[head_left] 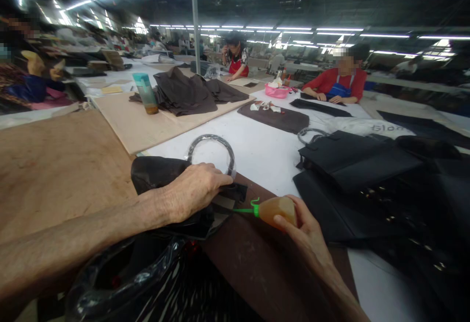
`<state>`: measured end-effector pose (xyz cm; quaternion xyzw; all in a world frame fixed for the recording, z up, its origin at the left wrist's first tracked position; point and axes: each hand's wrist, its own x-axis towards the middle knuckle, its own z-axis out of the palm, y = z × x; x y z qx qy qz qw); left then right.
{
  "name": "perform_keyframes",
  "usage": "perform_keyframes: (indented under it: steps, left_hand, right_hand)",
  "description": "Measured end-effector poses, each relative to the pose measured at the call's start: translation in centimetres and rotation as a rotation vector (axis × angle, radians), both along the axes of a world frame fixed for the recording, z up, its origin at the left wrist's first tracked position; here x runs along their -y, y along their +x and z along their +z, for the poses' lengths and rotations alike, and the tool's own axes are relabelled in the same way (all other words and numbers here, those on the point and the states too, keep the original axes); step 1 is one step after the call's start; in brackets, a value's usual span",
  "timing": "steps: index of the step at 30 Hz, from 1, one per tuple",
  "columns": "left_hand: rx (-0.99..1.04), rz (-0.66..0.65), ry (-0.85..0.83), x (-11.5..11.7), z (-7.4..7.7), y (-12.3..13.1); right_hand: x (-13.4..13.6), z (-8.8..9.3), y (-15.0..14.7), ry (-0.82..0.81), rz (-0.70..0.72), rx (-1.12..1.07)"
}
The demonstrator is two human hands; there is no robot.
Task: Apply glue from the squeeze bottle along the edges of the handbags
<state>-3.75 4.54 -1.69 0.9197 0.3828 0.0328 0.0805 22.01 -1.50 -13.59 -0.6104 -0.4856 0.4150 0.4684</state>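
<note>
A glue bottle [276,211] with amber contents and a green nozzle lies sideways in my right hand [303,221], whose fingers are wrapped round it. The nozzle tip points left, at the open edge of a black handbag [157,170]. My left hand [200,187] grips that bag near the base of its plastic-wrapped ring handle [211,138]. What its fingertips do is partly hidden. A second wrapped handle [121,273] curves below my left forearm. Under the bag lies a brown sheet [242,258].
Several black bags [360,160] are piled at the right. A wooden board [58,165] covers the left side. Beyond are a teal-lidded bottle [146,94], dark fabric pieces [187,89] and a pink basket [277,90]. Co-workers sit across the table, one in a red top [341,82].
</note>
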Motion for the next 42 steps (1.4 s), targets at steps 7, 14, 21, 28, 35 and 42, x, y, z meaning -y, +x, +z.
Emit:
perform_keyframes:
  steps: [7, 14, 21, 28, 35, 42]
  left_hand:
    - [0.030, -0.030, 0.055, 1.4, -0.8, -0.4]
    - [0.036, -0.069, 0.071, 1.6, -1.5, -0.5]
    - [0.022, -0.063, 0.063, 1.6, -1.6, -0.6]
    - [0.013, -0.058, 0.059, 1.5, -1.4, -0.4]
    - [0.023, -0.053, 0.051, 1.9, -1.5, -0.6]
    - [0.026, -0.063, 0.050, 1.9, -1.8, -0.7]
  right_hand:
    - [0.2, -0.2, -0.1, -0.030, 0.012, 0.018]
    - [0.7, 0.8, -0.1, -0.045, 0.089, 0.061]
    - [0.9, 2.1, -0.1, -0.065, 0.140, 0.114]
    - [0.9, 1.7, -0.8, -0.063, 0.044, 0.244]
    - [1.3, 1.9, -1.0, -0.039, -0.003, 0.172]
    - [1.4, 2.9, -1.0, -0.092, 0.072, 0.101]
